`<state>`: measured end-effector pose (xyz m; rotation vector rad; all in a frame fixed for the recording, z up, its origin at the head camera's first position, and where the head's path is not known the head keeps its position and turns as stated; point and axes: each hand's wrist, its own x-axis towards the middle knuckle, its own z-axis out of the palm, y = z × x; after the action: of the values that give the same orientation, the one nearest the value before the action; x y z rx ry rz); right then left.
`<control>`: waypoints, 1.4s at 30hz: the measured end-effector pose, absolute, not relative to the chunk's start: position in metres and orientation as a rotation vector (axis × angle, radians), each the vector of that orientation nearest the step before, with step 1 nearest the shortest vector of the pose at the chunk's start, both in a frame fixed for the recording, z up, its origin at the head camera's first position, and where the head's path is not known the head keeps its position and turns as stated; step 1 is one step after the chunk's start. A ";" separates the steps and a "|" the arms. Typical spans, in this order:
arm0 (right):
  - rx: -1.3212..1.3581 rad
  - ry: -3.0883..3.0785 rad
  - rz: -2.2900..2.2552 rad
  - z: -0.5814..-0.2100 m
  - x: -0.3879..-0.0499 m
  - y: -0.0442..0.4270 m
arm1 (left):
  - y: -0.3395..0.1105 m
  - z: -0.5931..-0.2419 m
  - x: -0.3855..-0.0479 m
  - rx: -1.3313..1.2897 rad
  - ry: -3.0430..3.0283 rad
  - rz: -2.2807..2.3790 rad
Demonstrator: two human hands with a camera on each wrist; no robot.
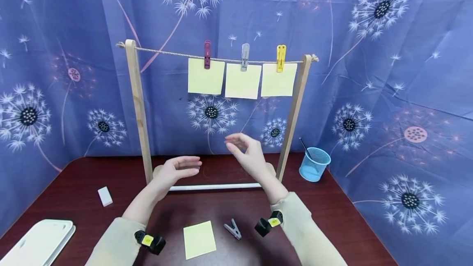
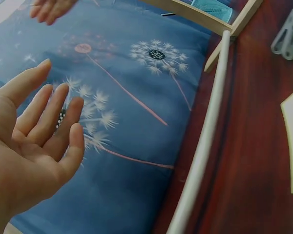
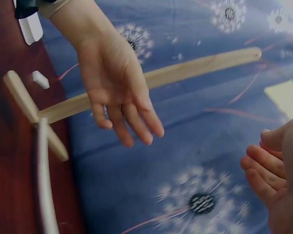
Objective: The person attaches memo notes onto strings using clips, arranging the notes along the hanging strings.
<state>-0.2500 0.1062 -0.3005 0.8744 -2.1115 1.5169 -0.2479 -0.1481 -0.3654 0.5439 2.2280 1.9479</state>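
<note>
Both hands hang in the air in front of a wooden frame with a rope (image 1: 166, 53) across its top. My left hand (image 1: 176, 172) is empty, its fingers relaxed and the palm showing in the left wrist view. Higher and to the right, my right hand (image 1: 246, 151) holds nothing, its fingers loosely bent. Three yellow sticky notes hang on the rope: one under a dark red clothespin (image 1: 207, 54), one under a grey clothespin (image 1: 245, 57), one under a yellow clothespin (image 1: 281, 58). On the table below lie another sticky note (image 1: 199, 240) and a grey clothespin (image 1: 233, 229).
Wooden posts (image 1: 139, 110) hold the rope, with a white bar (image 1: 214, 186) low between them. At the right stands a blue mesh cup (image 1: 314, 165) with a pen. A white eraser-like block (image 1: 105, 196) and a white flat case (image 1: 40, 241) lie at the left.
</note>
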 end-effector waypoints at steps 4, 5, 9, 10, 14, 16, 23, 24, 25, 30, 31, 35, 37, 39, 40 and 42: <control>0.808 -2.180 1.553 -0.322 -0.239 0.110 | -0.147 -0.385 -0.242 0.581 2.175 1.936; 0.797 -2.199 1.553 -0.326 -0.235 0.110 | -0.147 -0.389 -0.241 0.583 2.153 1.926; 0.759 -2.289 1.570 -0.334 -0.217 0.111 | -0.146 -0.403 -0.234 0.602 2.048 1.850; 0.757 -2.305 1.580 -0.339 -0.217 0.112 | -0.146 -0.406 -0.232 0.605 2.018 1.827; 0.720 -2.375 1.628 -0.356 -0.215 0.115 | -0.145 -0.418 -0.227 0.607 1.954 1.743; 0.710 -2.409 1.637 -0.362 -0.215 0.116 | -0.144 -0.423 -0.224 0.618 1.953 1.700; 0.724 -2.499 1.688 -0.391 -0.224 0.121 | -0.143 -0.437 -0.217 0.684 2.035 1.543; 0.721 -2.509 1.690 -0.397 -0.226 0.122 | -0.143 -0.438 -0.216 0.688 2.057 1.518; 0.719 -2.519 1.684 -0.403 -0.229 0.124 | -0.144 -0.440 -0.215 0.698 2.082 1.491; 0.690 -2.587 1.645 -0.426 -0.238 0.131 | -0.144 -0.443 -0.210 0.766 2.218 1.341; 0.692 -2.603 1.631 -0.428 -0.238 0.132 | -0.143 -0.443 -0.209 0.787 2.243 1.310; 0.724 -2.675 1.574 -0.429 -0.237 0.136 | -0.139 -0.442 -0.205 0.856 2.325 1.202; 0.755 -2.712 1.548 -0.429 -0.236 0.137 | -0.137 -0.440 -0.201 0.880 2.366 1.145; 0.778 -2.750 1.532 -0.430 -0.235 0.138 | -0.136 -0.440 -0.198 0.896 2.401 1.098; 0.785 -2.768 1.526 -0.430 -0.234 0.139 | -0.135 -0.440 -0.196 0.901 2.414 1.081; 0.802 -2.800 1.518 -0.430 -0.234 0.140 | -0.133 -0.440 -0.194 0.914 2.437 1.051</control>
<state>-0.2341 0.1400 -0.4304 0.8024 -2.8000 1.5180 -0.1938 -0.1334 -0.4399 0.9136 2.4370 1.0507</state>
